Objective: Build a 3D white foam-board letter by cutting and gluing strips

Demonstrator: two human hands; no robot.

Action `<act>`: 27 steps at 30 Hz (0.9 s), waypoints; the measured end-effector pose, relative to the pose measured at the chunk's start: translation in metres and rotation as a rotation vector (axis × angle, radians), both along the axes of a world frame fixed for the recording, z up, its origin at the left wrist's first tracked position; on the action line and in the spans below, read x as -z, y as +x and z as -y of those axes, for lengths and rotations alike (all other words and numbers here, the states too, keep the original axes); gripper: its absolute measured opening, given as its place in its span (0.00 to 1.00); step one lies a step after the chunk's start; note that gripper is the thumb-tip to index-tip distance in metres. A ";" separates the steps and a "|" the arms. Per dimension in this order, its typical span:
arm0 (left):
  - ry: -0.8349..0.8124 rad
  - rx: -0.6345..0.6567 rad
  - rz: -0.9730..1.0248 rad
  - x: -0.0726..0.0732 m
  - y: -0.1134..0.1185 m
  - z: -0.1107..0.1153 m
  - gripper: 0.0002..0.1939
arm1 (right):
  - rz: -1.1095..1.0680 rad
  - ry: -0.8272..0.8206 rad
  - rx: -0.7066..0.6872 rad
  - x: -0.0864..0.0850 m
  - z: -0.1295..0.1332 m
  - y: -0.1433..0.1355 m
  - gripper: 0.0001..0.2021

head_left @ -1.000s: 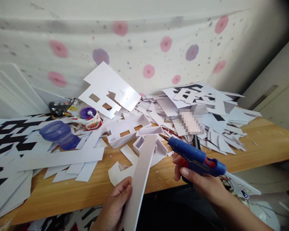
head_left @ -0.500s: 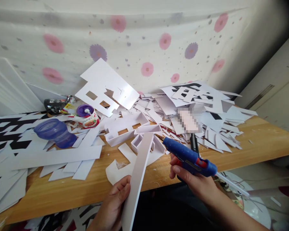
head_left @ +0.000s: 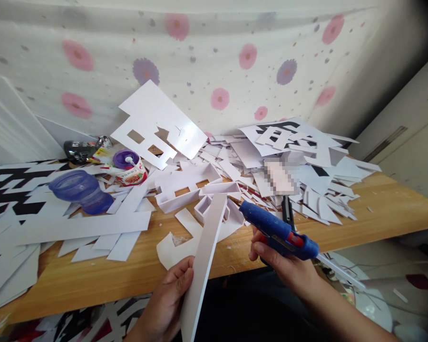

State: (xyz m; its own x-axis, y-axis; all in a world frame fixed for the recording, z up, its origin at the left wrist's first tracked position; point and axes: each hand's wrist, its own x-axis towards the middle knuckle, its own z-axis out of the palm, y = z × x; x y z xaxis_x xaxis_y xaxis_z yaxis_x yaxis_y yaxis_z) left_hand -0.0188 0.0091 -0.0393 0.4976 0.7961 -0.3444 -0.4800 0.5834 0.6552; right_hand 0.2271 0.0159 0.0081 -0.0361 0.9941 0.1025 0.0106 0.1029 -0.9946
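My left hand [head_left: 171, 294] grips a long white foam board strip [head_left: 204, 266], which slants up over the table edge. The strip's far end overlaps a small white box-like piece [head_left: 203, 206]. My right hand [head_left: 281, 263] is wrapped round the handle of a blue glue gun [head_left: 271, 228]. A white glue stick [head_left: 342, 270] sticks out of the gun's back, and its nozzle points left, a little right of the strip. Under the strip lies a curved white cutout [head_left: 167, 254]. Behind it stands a white letter-like frame [head_left: 174, 202].
On the wooden table [head_left: 103, 280], a purple translucent cup [head_left: 82, 190] lies tilted at left, near a food tub [head_left: 131, 173]. A large white sheet with cutouts [head_left: 157, 123] leans on the curtain. White scraps [head_left: 317, 199] pile up at right beside a black cutter [head_left: 287, 211].
The view has shifted slightly. My hands keep their grips on the strip and the glue gun, with barely any movement.
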 end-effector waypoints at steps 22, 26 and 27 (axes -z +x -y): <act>0.024 0.006 0.007 0.002 -0.001 0.002 0.13 | 0.062 -0.052 0.064 0.003 0.004 -0.003 0.15; 0.032 0.006 0.001 0.001 -0.001 0.002 0.14 | 0.026 -0.063 0.062 0.003 0.004 -0.004 0.14; 0.035 0.008 0.000 0.002 -0.001 0.002 0.14 | 0.023 -0.067 0.058 0.003 0.005 -0.004 0.14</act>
State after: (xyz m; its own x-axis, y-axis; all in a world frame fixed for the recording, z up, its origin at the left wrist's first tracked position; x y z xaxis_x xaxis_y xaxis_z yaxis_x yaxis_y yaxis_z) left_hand -0.0195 0.0071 -0.0409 0.5039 0.8038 -0.3161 -0.4758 0.5638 0.6751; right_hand 0.2232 0.0113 0.0055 0.0205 0.9992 0.0356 0.0378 0.0348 -0.9987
